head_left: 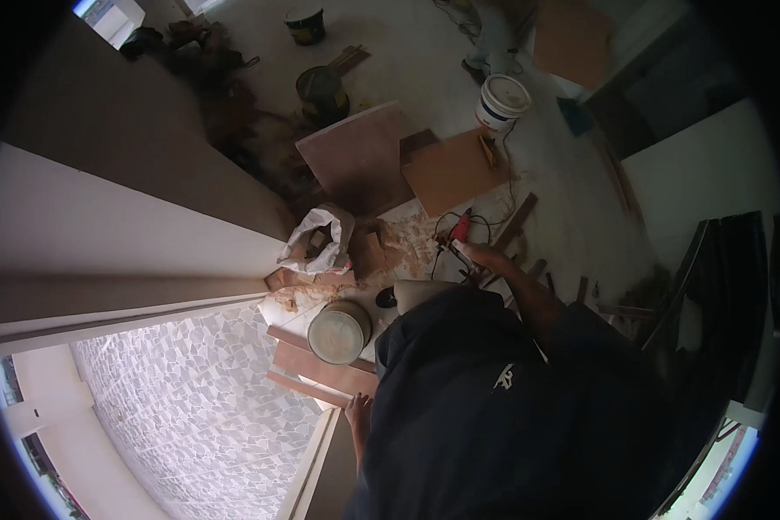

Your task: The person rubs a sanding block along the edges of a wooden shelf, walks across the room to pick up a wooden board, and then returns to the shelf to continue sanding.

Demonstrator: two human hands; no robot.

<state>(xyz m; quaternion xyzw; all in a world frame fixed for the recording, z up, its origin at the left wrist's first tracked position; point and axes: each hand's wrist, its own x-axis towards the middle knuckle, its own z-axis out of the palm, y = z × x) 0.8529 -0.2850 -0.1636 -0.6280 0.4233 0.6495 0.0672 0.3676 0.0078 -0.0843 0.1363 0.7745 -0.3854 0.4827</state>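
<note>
My right hand [478, 252] reaches down to the floor with its fingers closed around a red power tool [462, 227]; a black cable loops beside the tool. The exact grip is small and dark in the head view. Lower down, my left hand [358, 411] has its fingers extended at the end of reddish-brown wooden boards [325, 368], close to the door frame [314, 459]. Its palm is partly hidden by my dark clothing. A round bucket [339, 333] stands just beyond those boards.
Sawdust [412, 247] and wood strips [518, 221] litter the floor. A white sack [319, 243] stands by the wall end. Larger boards [455, 172] lie farther off, near a white bucket [503, 102] and dark buckets [322, 94]. Patterned stone paving [199, 407] lies beyond the doorway.
</note>
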